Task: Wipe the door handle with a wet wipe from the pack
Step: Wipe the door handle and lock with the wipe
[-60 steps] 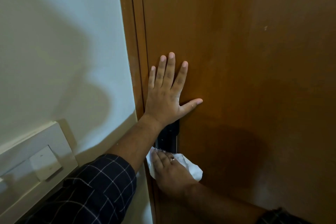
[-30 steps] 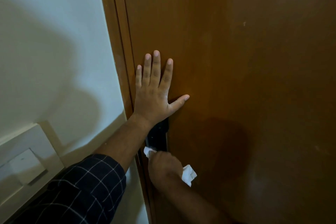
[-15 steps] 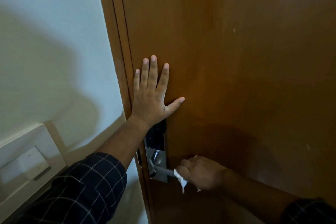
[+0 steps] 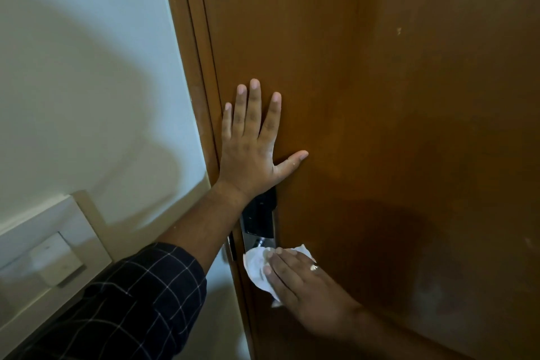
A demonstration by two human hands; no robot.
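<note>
My left hand [image 4: 251,149] lies flat on the brown wooden door [image 4: 380,96], fingers spread, just above the lock. The lock plate [image 4: 260,219] is black on top and silver below; my left wrist covers its upper corner. My right hand [image 4: 306,286] presses a white wet wipe [image 4: 257,267] over the door handle at the plate's lower end. The handle itself is hidden under the wipe and my fingers. The wipe pack is not in view.
The door frame [image 4: 193,67] runs along the door's left edge beside a pale wall [image 4: 87,67]. A white switch panel [image 4: 55,260] sits on the wall at lower left.
Half a second ago my right hand gripped the lever's outer end with the wipe, the silver lever showing. Now it has slid left and lies over the handle at the plate, hiding it.
</note>
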